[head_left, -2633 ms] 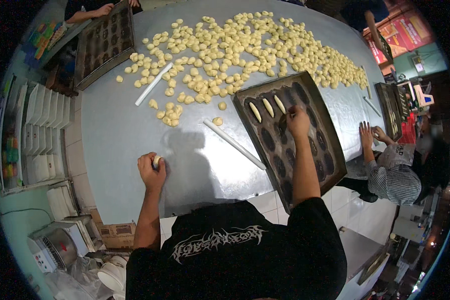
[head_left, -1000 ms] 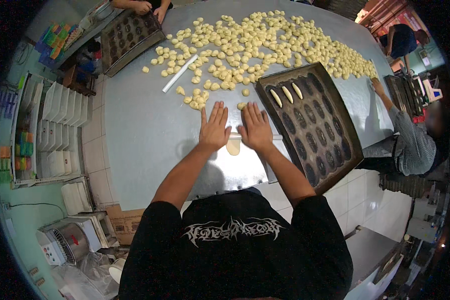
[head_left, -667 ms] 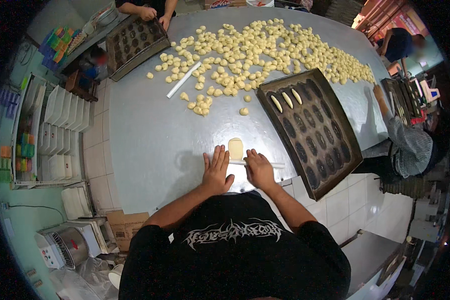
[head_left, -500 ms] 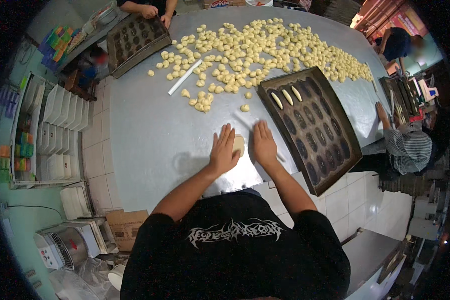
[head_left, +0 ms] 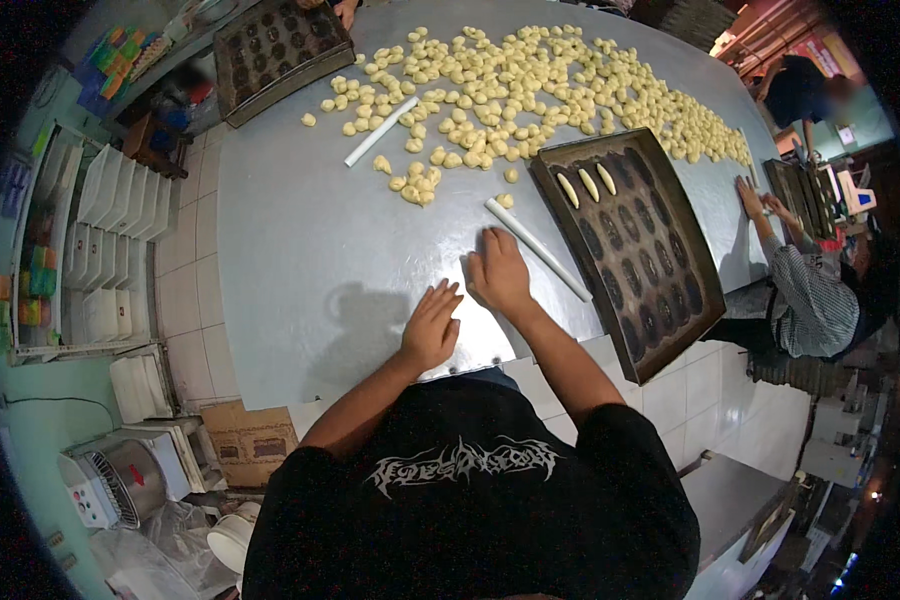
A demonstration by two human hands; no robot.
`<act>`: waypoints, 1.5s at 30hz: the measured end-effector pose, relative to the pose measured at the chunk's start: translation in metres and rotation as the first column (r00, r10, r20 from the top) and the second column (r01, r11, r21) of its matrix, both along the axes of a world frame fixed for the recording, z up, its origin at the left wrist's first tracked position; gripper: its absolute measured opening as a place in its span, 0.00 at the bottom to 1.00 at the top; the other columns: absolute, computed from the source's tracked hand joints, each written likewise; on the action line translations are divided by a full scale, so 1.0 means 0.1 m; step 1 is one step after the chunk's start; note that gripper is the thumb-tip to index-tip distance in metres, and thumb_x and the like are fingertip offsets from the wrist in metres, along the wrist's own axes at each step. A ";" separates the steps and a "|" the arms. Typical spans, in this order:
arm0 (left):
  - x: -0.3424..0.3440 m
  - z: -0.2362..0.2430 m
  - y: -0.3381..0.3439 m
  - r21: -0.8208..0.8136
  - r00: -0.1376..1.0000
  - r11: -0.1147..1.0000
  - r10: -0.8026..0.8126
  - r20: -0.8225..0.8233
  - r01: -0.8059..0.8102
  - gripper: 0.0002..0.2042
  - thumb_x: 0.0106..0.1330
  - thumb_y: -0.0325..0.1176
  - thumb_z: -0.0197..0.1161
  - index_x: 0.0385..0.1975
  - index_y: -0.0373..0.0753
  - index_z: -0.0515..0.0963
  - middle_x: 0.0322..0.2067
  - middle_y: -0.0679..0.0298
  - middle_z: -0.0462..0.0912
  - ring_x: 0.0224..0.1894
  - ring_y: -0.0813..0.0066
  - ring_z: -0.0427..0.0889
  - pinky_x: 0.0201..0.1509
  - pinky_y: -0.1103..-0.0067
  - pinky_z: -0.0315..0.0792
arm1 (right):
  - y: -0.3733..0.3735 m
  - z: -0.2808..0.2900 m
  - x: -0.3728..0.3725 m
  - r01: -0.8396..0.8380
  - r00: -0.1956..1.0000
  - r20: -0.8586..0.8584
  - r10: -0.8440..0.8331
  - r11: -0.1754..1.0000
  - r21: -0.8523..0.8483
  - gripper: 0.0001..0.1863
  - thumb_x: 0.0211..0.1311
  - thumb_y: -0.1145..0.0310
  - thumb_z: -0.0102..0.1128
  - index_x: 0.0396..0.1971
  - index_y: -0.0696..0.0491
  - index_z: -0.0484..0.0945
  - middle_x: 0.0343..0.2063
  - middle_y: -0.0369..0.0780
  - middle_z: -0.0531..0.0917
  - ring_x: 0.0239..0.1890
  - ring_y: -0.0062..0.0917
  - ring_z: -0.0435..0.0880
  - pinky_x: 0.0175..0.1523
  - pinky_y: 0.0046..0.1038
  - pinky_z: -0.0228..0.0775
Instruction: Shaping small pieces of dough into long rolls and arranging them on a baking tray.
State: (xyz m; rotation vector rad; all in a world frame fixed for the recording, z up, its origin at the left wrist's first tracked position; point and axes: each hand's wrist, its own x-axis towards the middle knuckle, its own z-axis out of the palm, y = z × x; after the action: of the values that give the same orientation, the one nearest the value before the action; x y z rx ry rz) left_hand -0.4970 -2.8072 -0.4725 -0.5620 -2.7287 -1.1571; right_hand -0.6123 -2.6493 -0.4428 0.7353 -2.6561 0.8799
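Observation:
My left hand is low over the steel table, fingers stretched out, near a bright glare patch. My right hand is just above and right of it, fingers curled down at the table; whatever lies under them is hidden. Beside it lies a white rolling pin. A dark baking tray on the right has oval dark marks and three pale dough strips. Many pale dough balls spread over the back of the table, with a second white pin among their left side.
Another tray is at back left, with a co-worker's hand by it. A co-worker works at the right edge; another person stands behind. White bins, a mixer and a cardboard box are off the table.
The rolling pin has moved from under my hands to beside the tray. The flattened dough no longer shows. My right hand has moved up-left and curled; my left hand has moved slightly down.

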 end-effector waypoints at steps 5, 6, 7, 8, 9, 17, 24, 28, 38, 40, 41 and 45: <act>-0.12 -0.01 -0.20 0.138 0.920 0.921 0.379 -0.096 -0.365 0.17 0.60 0.22 0.58 0.50 0.30 0.75 0.56 0.49 0.74 0.64 0.48 0.67 0.68 0.61 0.62 | 0.00 -0.24 0.49 -0.226 0.974 0.102 0.204 0.921 0.318 0.45 0.57 0.52 0.60 0.65 0.69 0.55 0.67 0.62 0.56 0.72 0.54 0.51 0.71 0.54 0.44; -0.15 0.02 -0.25 0.139 0.890 0.907 0.419 -0.180 -0.399 0.16 0.58 0.22 0.59 0.47 0.31 0.76 0.53 0.51 0.76 0.59 0.48 0.71 0.63 0.62 0.67 | 0.06 -0.18 0.75 -0.297 0.950 0.205 0.236 0.887 0.354 0.45 0.57 0.52 0.60 0.65 0.69 0.56 0.67 0.62 0.56 0.71 0.54 0.52 0.72 0.53 0.45; -0.19 0.01 -0.28 0.139 0.888 0.905 0.423 -0.178 -0.403 0.16 0.58 0.22 0.59 0.47 0.31 0.76 0.53 0.51 0.76 0.59 0.48 0.71 0.63 0.62 0.67 | 0.13 -0.12 1.02 -0.353 0.927 0.249 0.282 0.879 0.320 0.45 0.56 0.52 0.60 0.65 0.69 0.56 0.67 0.61 0.56 0.71 0.53 0.53 0.71 0.52 0.46; -0.23 0.00 -0.29 0.147 0.879 0.893 0.446 -0.169 -0.425 0.16 0.58 0.22 0.59 0.47 0.32 0.76 0.51 0.51 0.76 0.56 0.48 0.73 0.60 0.62 0.68 | 0.18 -0.14 1.21 -0.378 0.907 0.306 0.289 0.878 0.294 0.45 0.56 0.53 0.60 0.65 0.68 0.56 0.67 0.61 0.56 0.71 0.53 0.53 0.71 0.52 0.46; -0.28 -0.01 -0.27 0.151 0.869 0.882 0.467 -0.160 -0.446 0.15 0.58 0.22 0.59 0.47 0.32 0.76 0.50 0.52 0.77 0.53 0.48 0.74 0.58 0.62 0.69 | 0.24 -0.27 1.33 -0.360 0.925 0.258 0.281 0.866 0.348 0.45 0.60 0.49 0.56 0.67 0.67 0.53 0.69 0.59 0.51 0.74 0.48 0.47 0.73 0.51 0.41; -1.20 0.01 -0.27 0.095 0.742 0.764 0.643 -0.187 -0.638 0.17 0.62 0.24 0.58 0.52 0.38 0.77 0.45 0.56 0.80 0.47 0.56 0.77 0.51 0.66 0.73 | -0.27 -0.12 -0.53 0.001 0.997 -0.080 0.020 0.965 0.263 0.40 0.58 0.47 0.57 0.66 0.54 0.63 0.69 0.56 0.56 0.72 0.49 0.52 0.70 0.57 0.45; -1.60 -0.01 -0.42 0.023 0.748 0.783 0.601 -0.282 -0.621 0.15 0.60 0.26 0.63 0.47 0.47 0.82 0.44 0.62 0.80 0.46 0.62 0.78 0.49 0.71 0.75 | 0.29 0.25 -0.58 -0.229 0.953 0.204 0.224 0.973 0.003 0.14 0.40 0.68 0.67 0.31 0.53 0.78 0.39 0.43 0.78 0.44 0.42 0.75 0.46 0.41 0.69; -1.83 -0.01 -0.32 0.083 0.760 0.795 0.600 -0.252 -0.600 0.12 0.61 0.26 0.62 0.43 0.45 0.82 0.40 0.61 0.80 0.45 0.62 0.78 0.49 0.70 0.74 | 0.58 -0.02 -0.48 -0.220 0.958 0.184 0.219 0.975 -0.014 0.10 0.37 0.71 0.67 0.24 0.50 0.78 0.32 0.40 0.76 0.40 0.38 0.75 0.42 0.39 0.70; -0.99 -0.11 -0.27 0.213 0.636 0.636 0.768 -0.079 -0.742 0.06 0.64 0.24 0.63 0.38 0.33 0.76 0.34 0.57 0.76 0.36 0.65 0.74 0.40 0.73 0.70 | 1.91 0.94 -1.94 0.394 0.851 -0.003 -0.524 0.643 -0.657 0.12 0.48 0.72 0.68 0.35 0.55 0.78 0.31 0.45 0.80 0.32 0.42 0.80 0.39 0.38 0.73; -0.89 -0.13 -0.23 0.211 0.666 0.655 0.746 -0.023 -0.726 0.06 0.64 0.25 0.63 0.38 0.33 0.77 0.33 0.60 0.75 0.34 0.69 0.72 0.38 0.75 0.69 | 2.49 0.59 -2.23 0.433 0.841 0.086 -0.534 0.569 -0.699 0.13 0.48 0.74 0.67 0.36 0.54 0.78 0.33 0.44 0.81 0.33 0.41 0.80 0.41 0.37 0.74; -0.92 -0.12 -0.21 0.212 0.666 0.655 0.745 -0.023 -0.725 0.06 0.64 0.25 0.63 0.38 0.33 0.77 0.33 0.60 0.75 0.34 0.69 0.72 0.38 0.75 0.69 | 2.87 0.22 -2.36 0.495 0.852 -0.028 -0.522 0.823 -0.279 0.12 0.49 0.73 0.66 0.36 0.54 0.78 0.33 0.44 0.81 0.34 0.42 0.81 0.42 0.38 0.74; -0.84 -0.06 -0.23 0.109 0.677 0.689 0.725 -0.129 -0.717 0.07 0.64 0.26 0.63 0.41 0.35 0.77 0.32 0.63 0.74 0.34 0.71 0.71 0.38 0.76 0.69 | 3.04 -0.12 -2.25 0.472 0.875 -0.043 -0.483 0.828 0.303 0.10 0.50 0.70 0.63 0.34 0.54 0.79 0.31 0.45 0.82 0.37 0.42 0.81 0.43 0.40 0.74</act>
State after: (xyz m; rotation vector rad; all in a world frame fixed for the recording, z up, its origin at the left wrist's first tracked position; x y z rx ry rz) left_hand -0.5814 -2.8302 -0.4787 0.4166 -2.3668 -0.8905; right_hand -0.8377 -2.3453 -0.4550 0.0787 -2.8406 0.3519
